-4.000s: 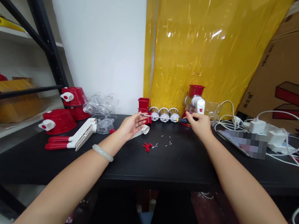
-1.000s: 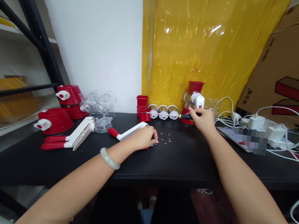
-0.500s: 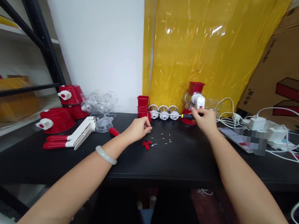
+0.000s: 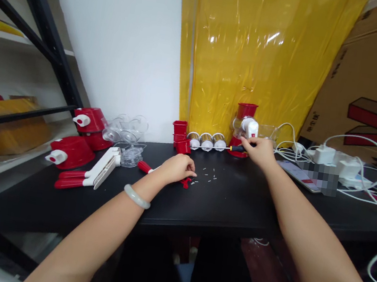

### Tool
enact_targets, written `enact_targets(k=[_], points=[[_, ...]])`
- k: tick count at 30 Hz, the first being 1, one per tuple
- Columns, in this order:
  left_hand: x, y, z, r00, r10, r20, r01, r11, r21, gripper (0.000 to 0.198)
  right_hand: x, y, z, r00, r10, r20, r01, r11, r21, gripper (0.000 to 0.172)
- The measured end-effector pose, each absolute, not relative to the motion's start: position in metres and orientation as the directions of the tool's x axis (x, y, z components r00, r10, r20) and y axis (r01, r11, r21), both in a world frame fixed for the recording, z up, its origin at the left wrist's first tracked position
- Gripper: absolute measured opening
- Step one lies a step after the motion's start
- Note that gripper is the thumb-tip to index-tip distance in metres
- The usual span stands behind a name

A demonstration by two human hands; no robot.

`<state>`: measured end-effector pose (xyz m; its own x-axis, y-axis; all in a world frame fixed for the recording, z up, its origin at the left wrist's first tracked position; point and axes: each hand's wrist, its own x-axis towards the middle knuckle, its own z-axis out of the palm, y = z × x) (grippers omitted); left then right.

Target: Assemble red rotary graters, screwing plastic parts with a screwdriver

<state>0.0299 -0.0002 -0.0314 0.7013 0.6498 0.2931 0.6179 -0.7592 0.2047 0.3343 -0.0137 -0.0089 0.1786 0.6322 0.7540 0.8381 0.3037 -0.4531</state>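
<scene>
My right hand (image 4: 260,151) grips the black and yellow handle of a screwdriver (image 4: 237,148). Its long thin shaft points left, passing in front of the metal drums. My left hand (image 4: 179,168), with a pale bangle on the wrist, is low over the black table, fingers curled and thumb and fingertips close together. Whatever may be between them is too small to make out. Beside these fingertips lie several small silvery pins (image 4: 210,175). A small red plastic piece (image 4: 186,182) is partly covered by my left hand. Behind it stands a red plastic feed chute (image 4: 179,134).
Three metal grater drums (image 4: 206,142) line the back, beside an assembled red and white rotary grater (image 4: 245,116). Red bases (image 4: 71,151), white-and-red handles (image 4: 98,169) and clear plastic parts (image 4: 130,136) sit left. A phone (image 4: 298,173) and white cables with chargers (image 4: 325,155) lie right.
My left hand has come down and slightly right, from near the red chute to the small pins. The screwdriver in my right hand has tilted slightly; that hand has barely moved.
</scene>
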Motion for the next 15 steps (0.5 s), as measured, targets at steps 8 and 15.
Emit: enact_targets(k=[8, 15], points=[[0.033, 0.01, -0.044, 0.723, 0.634, 0.273, 0.57, -0.772, 0.281, 0.007, 0.335, -0.014, -0.008, 0.186, 0.625, 0.758, 0.837, 0.303, -0.455, 0.044], [0.03, 0.011, -0.045, 0.695, 0.656, 0.295, 0.591, -0.755, 0.285, 0.008, 0.335, -0.016, -0.007, 0.2, 0.626, 0.753, 0.831, 0.298, -0.469, 0.045]])
